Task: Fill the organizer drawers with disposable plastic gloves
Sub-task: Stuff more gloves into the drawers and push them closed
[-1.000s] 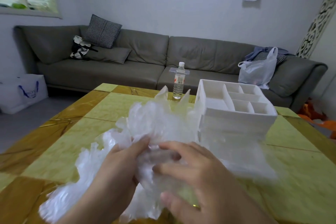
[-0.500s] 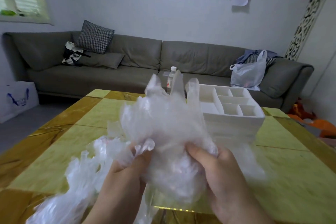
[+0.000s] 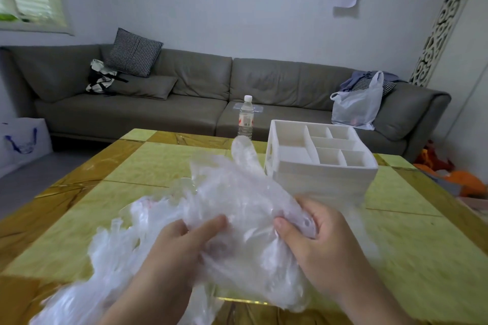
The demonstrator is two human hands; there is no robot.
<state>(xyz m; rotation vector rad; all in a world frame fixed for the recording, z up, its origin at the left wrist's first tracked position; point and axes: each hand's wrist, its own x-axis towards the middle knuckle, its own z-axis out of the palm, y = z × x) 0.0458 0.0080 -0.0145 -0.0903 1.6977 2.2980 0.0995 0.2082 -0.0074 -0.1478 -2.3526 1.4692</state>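
Observation:
A crumpled bundle of clear disposable plastic gloves is held over the yellow table, low in the view. My left hand grips its near left side, thumb on top. My right hand pinches the bundle's right edge between thumb and curled fingers. One glove finger sticks up toward the white organizer, which stands just beyond on the right with several open top compartments. More loose gloves trail down to the lower left. The organizer's drawers are not clearly visible.
A water bottle stands at the table's far edge, left of the organizer. Behind is a grey sofa with cushions and a white plastic bag. A white shopping bag sits on the floor at left.
The bundle was raised and bunched between both hands, then came back down lower. My hands have shifted apart on it, the right one now pinching the right edge.

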